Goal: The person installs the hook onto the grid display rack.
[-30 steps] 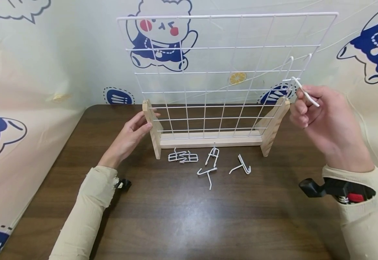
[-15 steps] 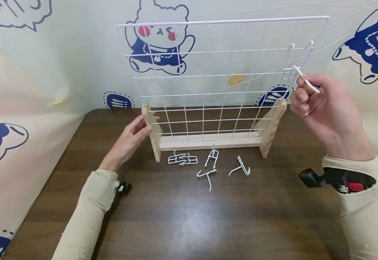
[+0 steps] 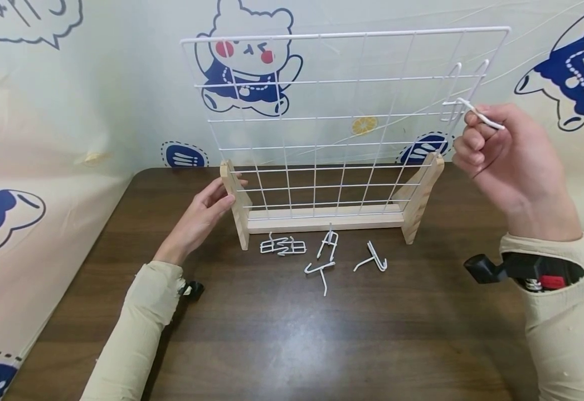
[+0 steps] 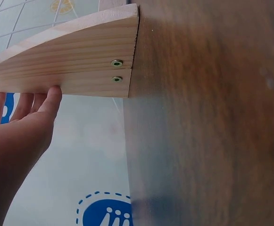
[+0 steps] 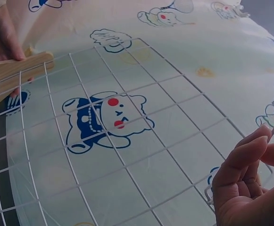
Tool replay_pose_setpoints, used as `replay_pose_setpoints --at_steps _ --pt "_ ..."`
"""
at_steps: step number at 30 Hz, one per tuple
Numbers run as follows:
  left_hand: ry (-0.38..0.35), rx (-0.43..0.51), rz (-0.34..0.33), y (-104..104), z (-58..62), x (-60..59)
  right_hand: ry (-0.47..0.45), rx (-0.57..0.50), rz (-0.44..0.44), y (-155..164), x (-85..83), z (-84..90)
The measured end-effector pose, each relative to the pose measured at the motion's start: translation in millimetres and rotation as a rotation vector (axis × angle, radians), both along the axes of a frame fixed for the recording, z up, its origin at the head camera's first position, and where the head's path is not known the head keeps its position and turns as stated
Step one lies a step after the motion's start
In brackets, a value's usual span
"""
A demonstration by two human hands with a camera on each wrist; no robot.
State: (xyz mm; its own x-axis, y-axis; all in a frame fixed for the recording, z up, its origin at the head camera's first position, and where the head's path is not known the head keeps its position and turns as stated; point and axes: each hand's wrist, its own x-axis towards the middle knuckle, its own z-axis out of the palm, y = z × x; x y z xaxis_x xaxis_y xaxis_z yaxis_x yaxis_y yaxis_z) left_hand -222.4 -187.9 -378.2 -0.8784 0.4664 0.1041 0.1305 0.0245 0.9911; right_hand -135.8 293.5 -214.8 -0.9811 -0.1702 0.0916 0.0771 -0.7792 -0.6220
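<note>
Cream sleeves; black wrist devices, the right one red-marked.

some finger ends of the left hand go behind the wooden side board, so you can't see them in the left wrist view. the right hand covers part of the white hook it pinches, and it's hard to tell if that hook touches the wire grid. the right wrist view cuts off the right hand, and the grid too, at the left and bottom. the tangle of small wires is too tiny to see how it joins. the sleeves run off the bottom, the right-hand bear gets chopped by the edge, and the table top looks blurry up close.
</note>
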Motion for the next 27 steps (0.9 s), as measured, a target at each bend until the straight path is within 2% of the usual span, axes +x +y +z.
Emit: replay_pose_setpoints --at_steps 5,14,20,27 --pt "-0.001 0.014 -0.007 -0.1 -0.6 -0.2 0.007 -0.012 0.007 -1.5 -0.8 0.1" --pt "0.002 0.017 -0.006 1.8 0.6 0.8 0.014 -0.009 0.081 1.8 0.2 -11.9" --pt "0.001 0.023 -0.004 3.9 1.6 1.7 0.012 0.006 0.083 3.4 1.6 -16.3" --pt "0.001 0.019 0.001 3.5 2.1 2.6 0.090 0.102 0.093 4.4 6.0 -25.9"
